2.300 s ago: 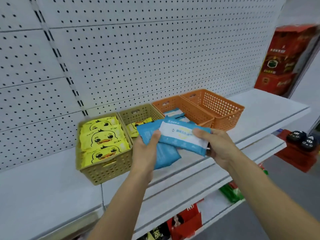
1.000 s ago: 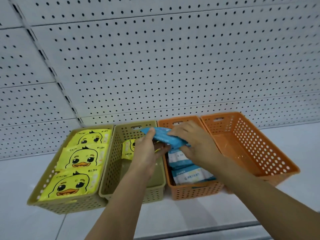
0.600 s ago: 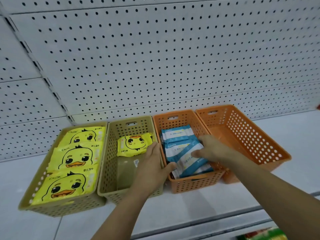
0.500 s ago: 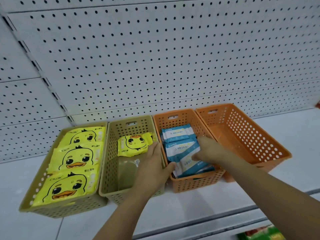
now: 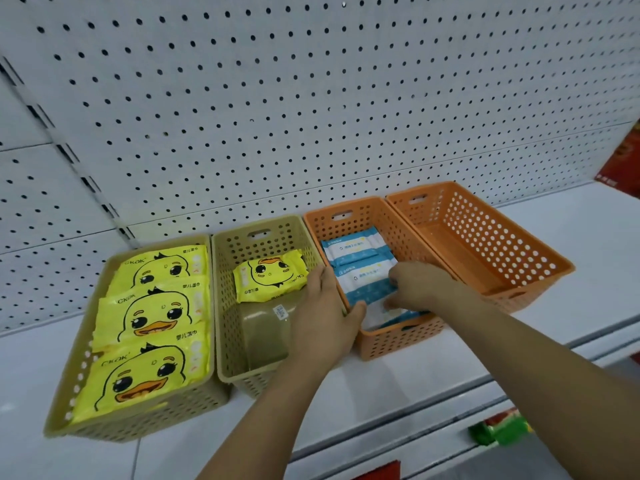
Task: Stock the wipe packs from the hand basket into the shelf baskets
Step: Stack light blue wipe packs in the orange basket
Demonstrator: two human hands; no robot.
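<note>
Several blue and white wipe packs lie overlapped in the left orange shelf basket. My right hand reaches into that basket, its curled fingers pinching the front blue pack. My left hand rests with straight fingers on the wall between this basket and the middle tan basket, thumb on the orange side. One small yellow duck pack lies at the back of the tan basket. The hand basket is out of view.
A tan basket at the left holds three large yellow duck packs. An orange basket with nothing in it stands at the right. All sit on a white shelf against a pegboard wall. Red boxes show at the right edge.
The blue packs carried in both hands went into the left orange basket. My left hand let go and settled on the basket wall; my right hand is still on the front pack.
</note>
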